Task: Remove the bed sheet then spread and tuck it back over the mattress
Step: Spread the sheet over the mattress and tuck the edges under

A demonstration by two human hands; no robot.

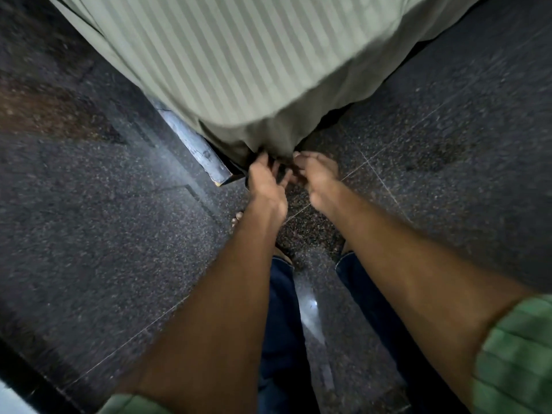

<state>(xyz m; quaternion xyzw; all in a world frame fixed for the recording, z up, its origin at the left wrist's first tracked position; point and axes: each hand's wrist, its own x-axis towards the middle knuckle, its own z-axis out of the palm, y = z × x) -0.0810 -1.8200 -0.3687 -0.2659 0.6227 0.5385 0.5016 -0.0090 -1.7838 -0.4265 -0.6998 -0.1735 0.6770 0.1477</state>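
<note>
The pale green striped bed sheet (239, 70) covers the mattress corner and hangs down over it to a bunched lower edge. Both my hands meet at that hanging corner, just below the bed. My left hand (265, 180) reaches up to the hem with its fingers curled into the cloth beside the bed frame corner. My right hand (316, 174) is next to it, and its curled fingertips pinch the hem. The view is blurred, and the fingertips are partly hidden in the folds.
The dark bed frame rail (194, 144) juts out at the left of the sheet corner. Dark speckled granite floor (89, 219) lies on both sides of the bed. My legs in blue jeans (280, 309) and bare feet stand right below the hands.
</note>
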